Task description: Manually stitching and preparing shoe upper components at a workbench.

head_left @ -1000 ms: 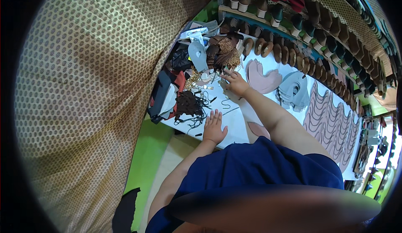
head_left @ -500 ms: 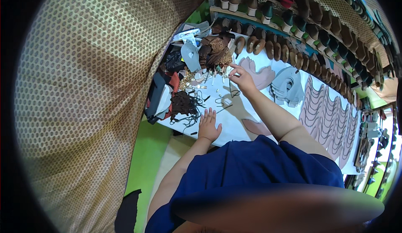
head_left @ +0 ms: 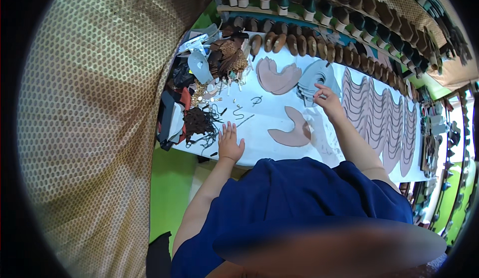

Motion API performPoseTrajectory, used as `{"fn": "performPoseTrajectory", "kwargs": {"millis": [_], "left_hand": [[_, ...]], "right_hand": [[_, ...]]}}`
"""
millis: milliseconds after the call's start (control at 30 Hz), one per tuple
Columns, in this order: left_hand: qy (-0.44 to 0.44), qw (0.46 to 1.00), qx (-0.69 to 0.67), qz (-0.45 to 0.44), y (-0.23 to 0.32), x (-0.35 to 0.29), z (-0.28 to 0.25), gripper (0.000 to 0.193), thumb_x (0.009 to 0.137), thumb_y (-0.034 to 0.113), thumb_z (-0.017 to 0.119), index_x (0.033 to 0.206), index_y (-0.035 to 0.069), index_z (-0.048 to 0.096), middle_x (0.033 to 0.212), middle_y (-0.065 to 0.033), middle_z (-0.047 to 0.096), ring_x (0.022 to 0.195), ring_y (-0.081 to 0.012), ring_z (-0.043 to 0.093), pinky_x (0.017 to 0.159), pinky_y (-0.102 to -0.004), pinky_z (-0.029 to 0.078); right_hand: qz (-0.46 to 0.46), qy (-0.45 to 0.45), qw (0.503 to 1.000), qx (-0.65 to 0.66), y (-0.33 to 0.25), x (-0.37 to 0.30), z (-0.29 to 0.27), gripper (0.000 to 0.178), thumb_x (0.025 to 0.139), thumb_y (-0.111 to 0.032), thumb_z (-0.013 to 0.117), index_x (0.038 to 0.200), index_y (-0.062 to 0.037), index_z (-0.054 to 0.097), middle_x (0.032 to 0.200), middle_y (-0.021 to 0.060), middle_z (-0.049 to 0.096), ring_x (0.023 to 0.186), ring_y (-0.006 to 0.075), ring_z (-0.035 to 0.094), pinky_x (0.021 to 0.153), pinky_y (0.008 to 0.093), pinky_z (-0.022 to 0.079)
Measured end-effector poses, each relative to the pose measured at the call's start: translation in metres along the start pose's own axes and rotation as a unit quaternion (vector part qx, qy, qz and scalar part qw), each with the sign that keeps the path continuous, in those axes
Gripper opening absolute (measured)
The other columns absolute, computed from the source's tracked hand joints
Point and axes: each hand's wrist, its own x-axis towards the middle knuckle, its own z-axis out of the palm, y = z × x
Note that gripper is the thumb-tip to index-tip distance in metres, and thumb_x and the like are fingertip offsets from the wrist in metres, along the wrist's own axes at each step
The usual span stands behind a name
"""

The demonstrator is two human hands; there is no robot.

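Observation:
My left hand (head_left: pixel 230 144) lies flat on the white tabletop (head_left: pixel 254 148) near its front edge, fingers spread, holding nothing. Beside it are a dark brown bundle of thin straps (head_left: pixel 199 122) and a few loose dark cords (head_left: pixel 239 116). Over the table, by a stack of grey curved shoe-upper pieces (head_left: pixel 308 86), hovers my right hand (head_left: pixel 327 102). Its fingers are half bent and apart, and nothing shows in them. A single pink U-shaped upper piece (head_left: pixel 294 137) rests between my hands. Farther back sits a stack of similar pink pieces (head_left: pixel 272 81).
Overlapping rows of pink pieces with dark edges (head_left: pixel 371 113) cover the right of the table. Brown shoe lasts (head_left: pixel 302 44) line the back, below shelves of heeled shoes (head_left: pixel 309 8). Leather scraps and trims (head_left: pixel 224 61) crowd the left end, beside a patterned curtain (head_left: pixel 100 108).
My right hand has moved right, from beside the trims to the grey stack. The single pink piece, formerly mostly hidden by my arm, now shows fully. The view has shifted; my left hand stays flat.

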Motion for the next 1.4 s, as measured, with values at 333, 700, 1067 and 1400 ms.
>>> {"fn": "performPoseTrajectory", "kwargs": {"millis": [333, 700, 1067, 1400], "left_hand": [[-0.062, 0.991, 0.080, 0.086, 0.035, 0.002, -0.009, 0.074, 0.090, 0.036, 0.057, 0.153, 0.008, 0.030, 0.163, -0.0144, 0.020, 0.151, -0.0354, 0.015, 0.118, -0.0609, 0.005], [-0.068, 0.991, 0.030, 0.109, 0.078, 0.005, 0.019, 0.076, 0.090, 0.041, 0.055, 0.153, 0.008, 0.030, 0.163, -0.0143, 0.019, 0.151, -0.0343, 0.014, 0.118, -0.0598, 0.004], [-0.077, 0.991, 0.015, 0.106, 0.076, 0.007, 0.017, 0.069, 0.091, 0.040, 0.054, 0.152, 0.013, 0.035, 0.162, -0.0149, 0.021, 0.151, -0.0343, 0.013, 0.118, -0.0595, 0.004], [-0.078, 0.990, 0.035, 0.116, 0.082, 0.004, 0.012, 0.053, 0.091, 0.034, 0.055, 0.143, 0.032, 0.051, 0.163, -0.0129, 0.021, 0.151, -0.0336, 0.013, 0.116, -0.0653, 0.004]], "right_hand": [[-0.148, -0.157, 0.925, -0.313, 0.086, -0.043, 0.060, 0.011, 0.065, -0.021, 0.075, 0.071, -0.0119, 0.072, 0.118, 0.0145, 0.068, 0.122, 0.0395, 0.052, 0.106, 0.0485, 0.038], [-0.160, -0.161, 0.898, -0.378, 0.066, -0.047, 0.151, 0.009, 0.073, -0.021, 0.076, 0.075, -0.0128, 0.073, 0.137, 0.0093, 0.058, 0.143, 0.0367, 0.032, 0.112, 0.0575, 0.025], [-0.143, -0.207, 0.883, -0.396, 0.063, -0.034, 0.151, 0.005, 0.073, -0.021, 0.076, 0.076, -0.0174, 0.077, 0.139, 0.0075, 0.057, 0.144, 0.0348, 0.030, 0.112, 0.0571, 0.025], [-0.189, -0.225, 0.887, -0.357, 0.073, -0.029, 0.131, 0.012, 0.075, -0.025, 0.075, 0.084, -0.0180, 0.079, 0.133, 0.0029, 0.062, 0.140, 0.0357, 0.038, 0.110, 0.0562, 0.030]]}}
